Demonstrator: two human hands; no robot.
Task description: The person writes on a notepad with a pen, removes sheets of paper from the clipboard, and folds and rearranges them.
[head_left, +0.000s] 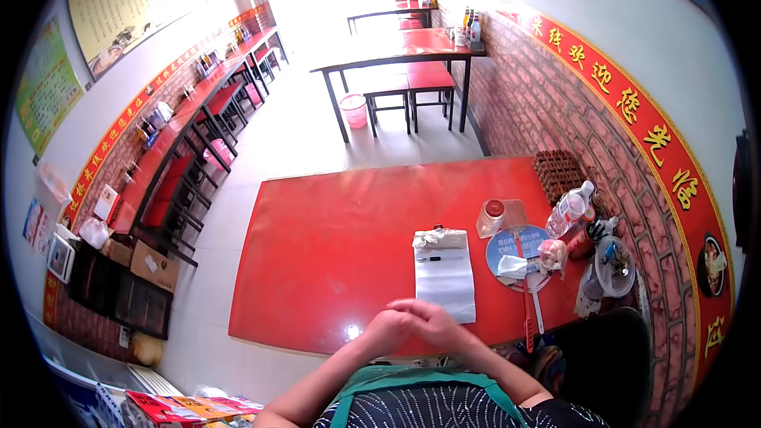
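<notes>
My left hand point(386, 330) and my right hand point(437, 323) are clasped together over the near edge of the red table point(333, 246). The fingers are closed against each other, and no object shows in them. Just beyond them lies a clipboard with white paper point(444, 281), a dark clip at its top and a small dark item on the sheet. To its right is a round blue fan point(501, 251). A red-handled tool point(528, 325) and a white strip point(539, 313) lie across or beside it, with a white crumpled piece point(512, 267) on top.
At the table's right stand a red-lidded jar point(494, 210), a plastic bottle point(567, 210), a woven basket point(556, 174) and a clear container point(614, 269). A brick-patterned wall point(634, 214) borders that side. Farther off are red stools point(430, 75) and a pink bin point(354, 111).
</notes>
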